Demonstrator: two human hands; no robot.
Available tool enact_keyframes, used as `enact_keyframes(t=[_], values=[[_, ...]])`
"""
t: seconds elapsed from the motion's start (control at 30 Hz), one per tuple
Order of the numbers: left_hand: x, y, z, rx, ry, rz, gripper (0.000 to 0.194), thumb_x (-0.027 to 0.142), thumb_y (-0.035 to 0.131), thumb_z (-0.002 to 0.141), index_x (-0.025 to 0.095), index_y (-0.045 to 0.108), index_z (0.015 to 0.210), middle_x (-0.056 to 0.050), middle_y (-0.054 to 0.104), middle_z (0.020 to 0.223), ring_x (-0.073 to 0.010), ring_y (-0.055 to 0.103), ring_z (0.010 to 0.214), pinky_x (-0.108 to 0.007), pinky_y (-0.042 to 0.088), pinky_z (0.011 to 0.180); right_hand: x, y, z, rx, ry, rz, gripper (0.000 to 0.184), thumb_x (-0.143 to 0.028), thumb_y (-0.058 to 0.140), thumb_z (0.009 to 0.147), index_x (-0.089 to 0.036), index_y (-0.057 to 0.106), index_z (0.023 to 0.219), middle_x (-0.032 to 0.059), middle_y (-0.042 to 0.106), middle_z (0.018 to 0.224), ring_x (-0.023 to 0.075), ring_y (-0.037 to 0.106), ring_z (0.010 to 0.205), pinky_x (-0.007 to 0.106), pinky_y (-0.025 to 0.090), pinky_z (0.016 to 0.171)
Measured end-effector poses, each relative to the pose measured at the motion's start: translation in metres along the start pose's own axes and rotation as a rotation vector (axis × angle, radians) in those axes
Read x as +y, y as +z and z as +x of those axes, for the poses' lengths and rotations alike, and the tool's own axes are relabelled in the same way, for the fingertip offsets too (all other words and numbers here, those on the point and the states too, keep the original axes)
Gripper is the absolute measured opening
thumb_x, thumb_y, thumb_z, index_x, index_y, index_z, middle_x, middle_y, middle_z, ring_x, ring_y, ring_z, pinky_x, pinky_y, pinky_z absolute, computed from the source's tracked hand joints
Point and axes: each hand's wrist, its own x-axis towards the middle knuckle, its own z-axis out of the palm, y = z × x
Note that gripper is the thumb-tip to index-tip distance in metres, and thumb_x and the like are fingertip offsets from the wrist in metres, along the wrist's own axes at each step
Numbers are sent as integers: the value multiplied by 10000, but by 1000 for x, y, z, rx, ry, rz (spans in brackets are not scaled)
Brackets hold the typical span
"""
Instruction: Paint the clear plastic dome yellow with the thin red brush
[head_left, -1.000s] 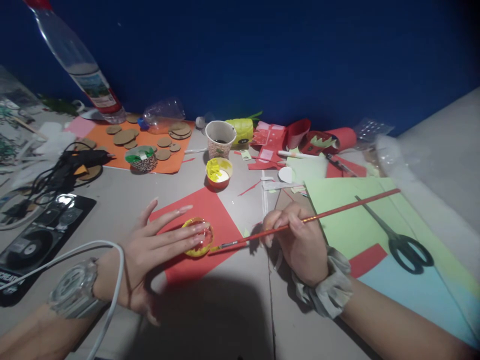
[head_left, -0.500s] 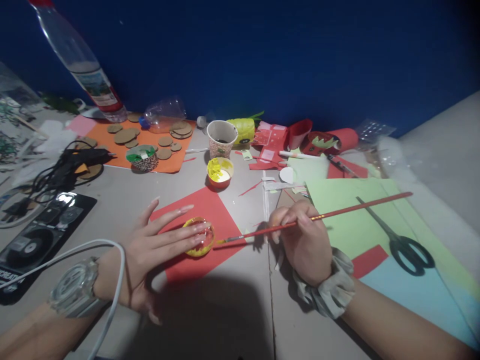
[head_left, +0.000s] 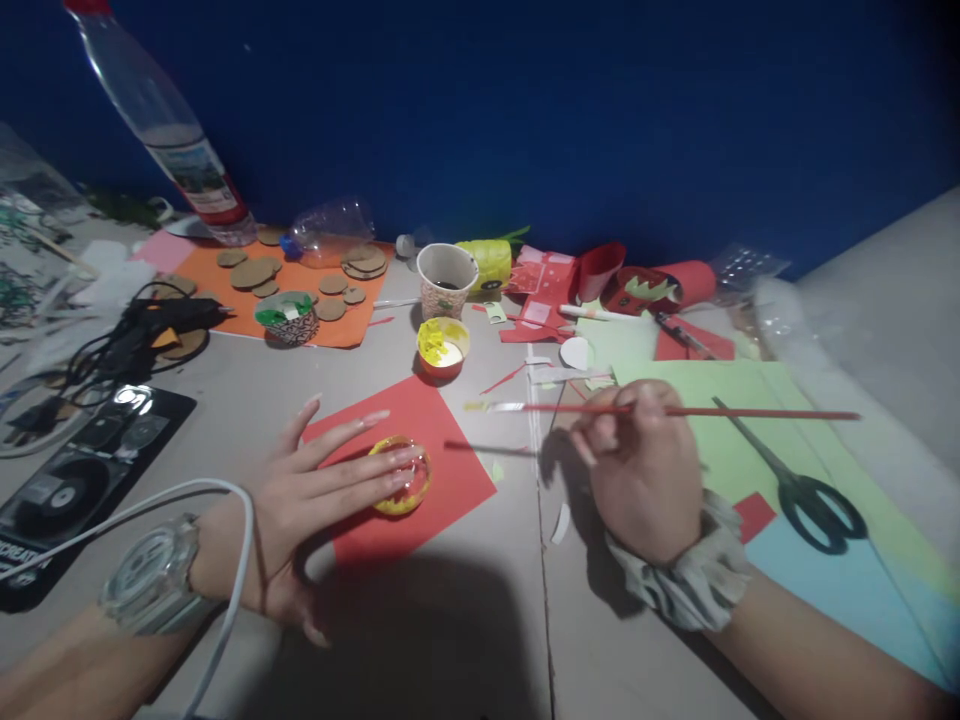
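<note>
Only legible txt: white caps, approx. "CREAT", nr the lower-L corner of the flat black rectangular pack w/ printed disc [head_left: 82, 495]; 1st & last letters unclear. Tall clear plastic bottle w/ red cap [head_left: 161, 120], back L: its label [head_left: 196, 182] has a landscape pic & red lower band, wording too small/blurry to read. Translucent grey wristwatch [head_left: 150, 570]: round dial, any nos. too blurred. White paper cup w/ brownish pattern [head_left: 444, 300], ctr back: small green mark on front, illegible. Pale green paper scrap [head_left: 496, 312] to its R: tiny dark marks, unreadable at this res. Yellow crumpled roll [head_left: 487, 265]: dark round mark, can't tell if it's a sign.
</note>
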Motion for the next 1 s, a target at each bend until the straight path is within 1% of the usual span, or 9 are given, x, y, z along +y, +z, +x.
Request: enact_keyframes(t=[0.03,0.1,0.2,0.3,0.43,0.53,0.7,0.87,1.0], values=[[-1,0,-1,-8,-2,5,1013,931,287,749,298,283,1539,-38,608,1402,-322,309,1487,-551,-110,1215,-5,-1,5,61,-38,-18,218,-365,699,879,-232,580,754,-80,496,535,86,437,461,185,426,436],[-3,-1,-2,-12,-2,17,1039,945,302,727,291,296,1534,-47,591,1418,-329,289,1495,-553,-120,1211,-13,-2,12,114,-134,-63,164,-322,763,825,-240,625,795,-50,565,632,106,525,580,204,463,500],[-6,-1,-3,-9,11,26,1039,950,302,721,286,327,1520,-48,586,1424,-326,284,1497,-533,-147,1209,-17,-5,12,56,-91,-128,159,-375,759,828,-232,690,824,4,646,755,138,618,703,256,545,609],[-8,-2,-3,-15,4,30,1018,941,306,732,285,349,1509,-48,577,1432,-328,298,1491,-529,-166,1204,-9,-7,4,-68,7,-114,229,-454,676,886,-233,704,832,4,665,676,145,625,603,279,556,572],[-9,-2,-5,-19,1,32,994,905,359,761,283,289,1534,-50,562,1447,-318,347,1470,-520,-137,1213,5,-7,-3,-106,29,-33,254,-452,626,920,-253,677,772,-22,642,573,139,612,534,252,529,526],[-9,0,-6,-31,17,20,994,873,388,785,263,234,1554,-66,539,1466,-313,370,1459,-500,-137,1217,9,-7,-5,-160,61,-30,289,-444,595,937,-234,668,754,-15,655,566,140,615,517,251,519,517],[-12,1,-9,-71,-7,-12,943,831,412,817,279,229,1559,-63,457,1532,-315,308,1488,-461,-117,1225,10,-9,-15,-254,124,-9,249,-376,611,934,-222,607,738,-6,705,626,148,656,551,260,533,547],[-10,1,-9,-44,-16,8,952,844,409,808,288,231,1561,-61,471,1522,-328,339,1472,-480,-128,1224,14,-11,-24,-275,179,-54,240,-340,604,956,-216,603,750,-7,719,658,126,671,583,243,554,608],[-6,1,-7,-28,-3,7,973,847,406,805,266,226,1565,-74,501,1500,-337,344,1468,-509,-134,1221,16,-10,-26,-272,157,-79,214,-343,600,964,-225,604,785,-19,721,682,114,654,578,225,543,578]])
